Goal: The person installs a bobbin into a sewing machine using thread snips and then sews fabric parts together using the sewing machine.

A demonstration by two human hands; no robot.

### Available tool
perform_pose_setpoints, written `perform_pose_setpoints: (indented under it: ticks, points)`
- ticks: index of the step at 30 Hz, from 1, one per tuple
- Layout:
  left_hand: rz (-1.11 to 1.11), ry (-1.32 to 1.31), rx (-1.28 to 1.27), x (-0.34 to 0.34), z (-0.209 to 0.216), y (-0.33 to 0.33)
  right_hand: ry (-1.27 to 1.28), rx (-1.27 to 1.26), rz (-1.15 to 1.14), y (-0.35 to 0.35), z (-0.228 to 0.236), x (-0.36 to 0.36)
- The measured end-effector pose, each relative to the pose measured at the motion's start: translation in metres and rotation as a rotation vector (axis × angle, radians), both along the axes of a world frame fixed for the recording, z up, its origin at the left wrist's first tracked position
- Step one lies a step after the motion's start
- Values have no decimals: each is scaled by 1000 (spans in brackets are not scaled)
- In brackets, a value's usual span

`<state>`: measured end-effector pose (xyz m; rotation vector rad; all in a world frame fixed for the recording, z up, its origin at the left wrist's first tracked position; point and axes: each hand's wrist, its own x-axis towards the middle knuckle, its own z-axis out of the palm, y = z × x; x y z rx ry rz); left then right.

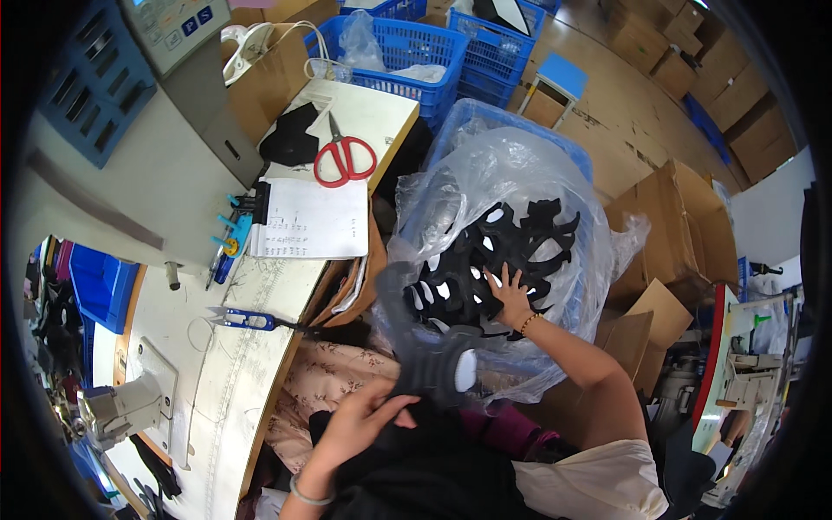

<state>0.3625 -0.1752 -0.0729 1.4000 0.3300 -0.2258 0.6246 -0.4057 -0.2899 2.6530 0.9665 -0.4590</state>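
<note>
My left hand [368,420], low in the middle, has its fingers closed at the lower edge of a black cut fabric piece [425,360]. That piece is smeared by motion, has curved arms and shows a white patch. My right hand [511,299] reaches forward with its fingers spread, resting on a pile of black cut pieces with white patches [485,247]. The pile lies in a clear plastic bag [529,156] that lines a blue crate [472,108].
To the left stands a sewing machine [78,199] on a white table [234,381]. Red-handled scissors [347,162], a paper pad [316,221] and blue thread snips [247,319] lie there. Blue baskets [399,48], a blue-topped stool [562,74] and cardboard boxes [672,230] stand beyond.
</note>
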Motion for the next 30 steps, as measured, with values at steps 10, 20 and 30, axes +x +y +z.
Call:
perform_pose_setpoints:
  ticks: [10,20,30]
  points:
    - [126,198,-107,-43,41,38,-14,120,148,-10,69,61]
    - [-49,99,-372,-48,24,17,183,172,-14,0,333,8]
    - [265,-134,-401,-113,69,34,229,1032,448,55,448,-102]
